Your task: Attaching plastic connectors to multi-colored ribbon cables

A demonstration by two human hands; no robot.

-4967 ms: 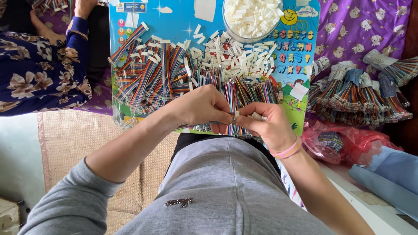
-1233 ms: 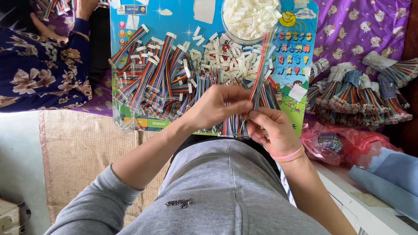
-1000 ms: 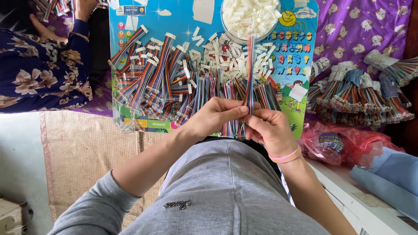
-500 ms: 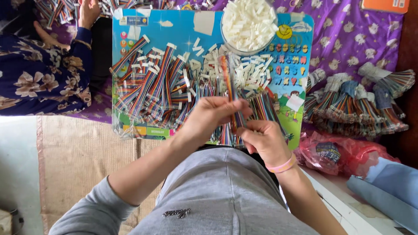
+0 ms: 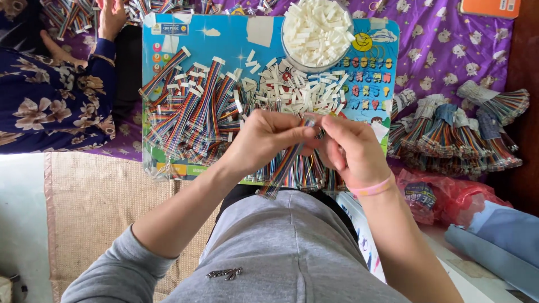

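Observation:
My left hand [image 5: 264, 141] and my right hand [image 5: 352, 149] meet over my lap, both pinching one rainbow ribbon cable [image 5: 282, 169] near its top end. The cable hangs down and to the left, its lower end over my grey trousers. A pink band circles my right wrist. Just beyond my hands, many more ribbon cables [image 5: 193, 115] lie heaped on a colourful children's board [image 5: 168, 33], mixed with small white plastic connectors [image 5: 292, 92]. A clear bowl [image 5: 317, 31] full of white connectors stands at the board's far edge.
Another person in a dark floral garment [image 5: 50, 106] sits at the left, a hand near more cables. Bundled ribbon cables [image 5: 460, 132] lie on the purple cloth at the right. A red plastic bag [image 5: 435, 193] sits near my right arm, a woven mat [image 5: 92, 207] at lower left.
The cable that stood upright between my hands a second ago now points down toward my lap. Both hands stayed together.

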